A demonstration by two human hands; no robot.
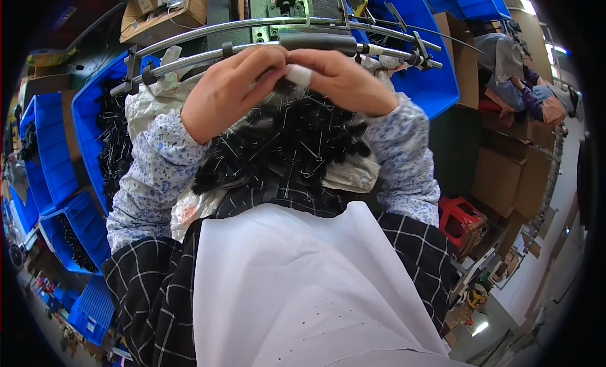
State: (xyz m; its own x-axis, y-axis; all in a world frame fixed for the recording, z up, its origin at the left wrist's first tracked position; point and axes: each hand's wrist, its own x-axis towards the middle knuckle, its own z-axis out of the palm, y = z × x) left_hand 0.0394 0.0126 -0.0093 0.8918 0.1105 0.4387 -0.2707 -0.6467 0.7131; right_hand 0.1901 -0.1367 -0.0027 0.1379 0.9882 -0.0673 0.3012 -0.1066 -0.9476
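My left hand [230, 83] and my right hand [346, 80] meet in front of the metal rails, fingertips drawn together. Both are closed in a pinch; whatever lies between the fingers is hidden. A white wrap [298, 75] covers the tip of my right thumb. Right below the hands a heap of small black wire brushes [281, 140] with twisted stems and looped ends rests on pale sacking [353, 173] over my lap. Just beyond the fingers is a bar [218, 54] with a dark sleeve [317, 42] around it.
A green-topped machine [284, 4] stands beyond the rails. Blue bins flank me: one at the left [88, 108] holds more black brushes, another [435, 83] sits at the right. A red stool [461, 219] and cardboard boxes [499, 177] stand to the right, with another person [505, 76] farther off.
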